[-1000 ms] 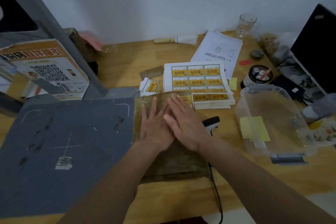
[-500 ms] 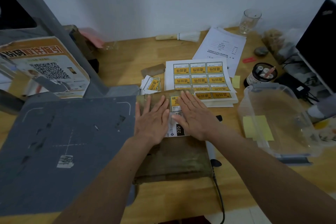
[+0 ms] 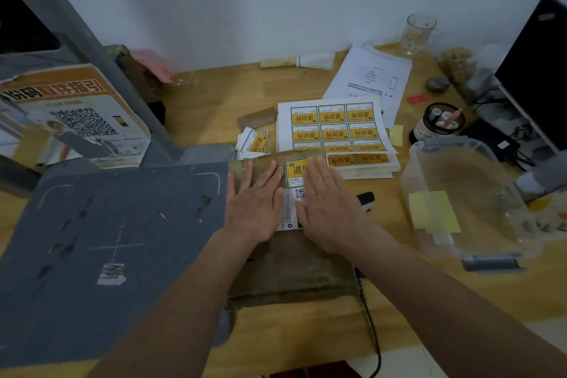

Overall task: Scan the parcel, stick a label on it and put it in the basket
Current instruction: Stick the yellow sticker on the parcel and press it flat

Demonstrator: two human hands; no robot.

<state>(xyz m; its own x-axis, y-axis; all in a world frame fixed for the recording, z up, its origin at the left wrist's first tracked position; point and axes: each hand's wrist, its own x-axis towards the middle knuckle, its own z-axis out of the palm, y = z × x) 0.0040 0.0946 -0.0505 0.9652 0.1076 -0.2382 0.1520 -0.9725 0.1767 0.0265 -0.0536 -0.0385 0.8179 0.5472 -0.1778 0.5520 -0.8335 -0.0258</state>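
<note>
Both hands flat, fingers spread, palms down on brown parcel, frame ctr: left hand, right hand. Yellow label betw. fingertips. Clear basket at right.

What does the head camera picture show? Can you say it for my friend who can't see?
Two bare hands, left hand and right hand, press flat on a brown parcel on a wooden desk, with a yellow label showing between them. A sheet of yellow labels lies behind, and a clear plastic basket sits to the right.
</note>
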